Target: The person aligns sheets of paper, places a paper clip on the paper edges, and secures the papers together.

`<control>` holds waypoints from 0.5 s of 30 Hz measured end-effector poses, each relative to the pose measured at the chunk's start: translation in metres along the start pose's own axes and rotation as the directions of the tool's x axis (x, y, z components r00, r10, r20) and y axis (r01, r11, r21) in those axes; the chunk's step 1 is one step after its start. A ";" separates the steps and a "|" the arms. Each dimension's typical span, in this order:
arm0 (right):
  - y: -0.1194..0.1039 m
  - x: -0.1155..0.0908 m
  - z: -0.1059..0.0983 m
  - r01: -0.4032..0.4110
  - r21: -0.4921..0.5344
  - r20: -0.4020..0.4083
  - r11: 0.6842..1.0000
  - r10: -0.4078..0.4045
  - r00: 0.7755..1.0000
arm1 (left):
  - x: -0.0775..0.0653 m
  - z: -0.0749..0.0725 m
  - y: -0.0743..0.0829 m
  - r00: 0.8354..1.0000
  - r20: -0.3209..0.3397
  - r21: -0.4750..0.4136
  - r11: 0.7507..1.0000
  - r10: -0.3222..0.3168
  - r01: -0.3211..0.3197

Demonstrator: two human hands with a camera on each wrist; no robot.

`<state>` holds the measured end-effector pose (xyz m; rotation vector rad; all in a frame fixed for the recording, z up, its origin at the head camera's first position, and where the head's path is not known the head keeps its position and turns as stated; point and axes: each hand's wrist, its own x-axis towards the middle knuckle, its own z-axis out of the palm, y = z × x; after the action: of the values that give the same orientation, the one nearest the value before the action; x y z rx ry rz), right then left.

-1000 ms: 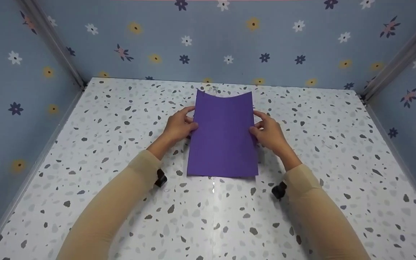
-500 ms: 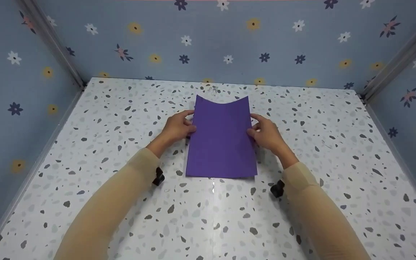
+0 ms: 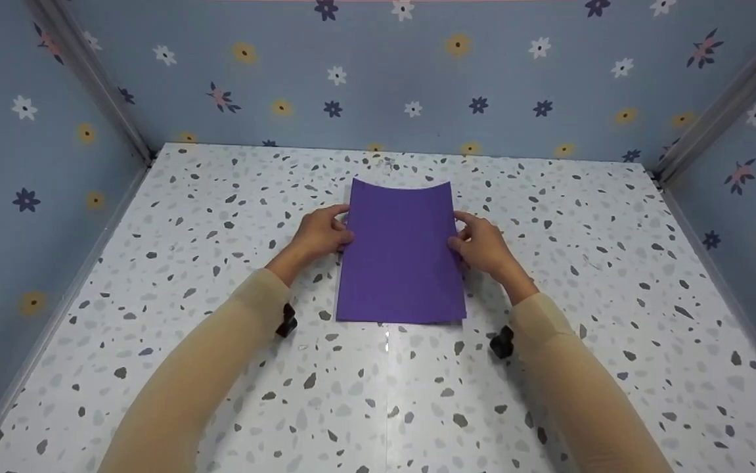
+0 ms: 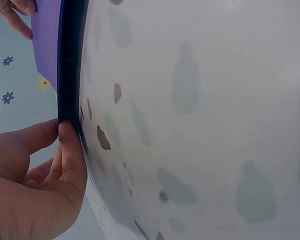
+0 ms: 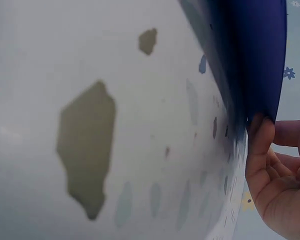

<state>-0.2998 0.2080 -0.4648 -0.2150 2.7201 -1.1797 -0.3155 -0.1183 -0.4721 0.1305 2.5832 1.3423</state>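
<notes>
A sheet of purple paper (image 3: 400, 256) lies near the middle of the table in the head view, its far edge bowed and its side edges lifted a little. My left hand (image 3: 318, 233) pinches its left edge between thumb and fingers. On the opposite side my right hand (image 3: 483, 244) pinches the right edge the same way. In the left wrist view the left hand (image 4: 45, 180) grips the paper's dark underside edge (image 4: 70, 60) close over the tabletop. The right wrist view shows the right hand (image 5: 280, 175) with the sheet (image 5: 260, 50) curving up from its fingertips.
The table (image 3: 174, 263) has a white, speckled terrazzo pattern with a seam down its middle. Blue flowered panels (image 3: 378, 79) stand at the back and both sides. A small black device (image 3: 502, 343) sits at each wrist.
Both hands have drawn the paper slightly toward me and down. Its far edge has come nearer and flattened somewhat, while the near edge stays almost in place.
</notes>
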 end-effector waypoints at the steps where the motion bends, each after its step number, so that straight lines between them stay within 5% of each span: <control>1: 0.001 0.001 0.000 0.001 -0.003 0.003 1.000 -0.001 1.000 | 0.000 0.000 0.000 1.000 -0.001 0.006 1.000 0.001 -0.001; 15: 0.008 0.002 0.002 -0.095 -0.037 0.052 0.995 0.097 0.994 | -0.003 0.001 0.001 1.000 -0.013 0.061 0.998 -0.001 0.002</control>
<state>-0.3020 0.2113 -0.4725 -0.1174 2.6742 -1.0857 -0.3124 -0.1171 -0.4712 0.1309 2.6353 1.2689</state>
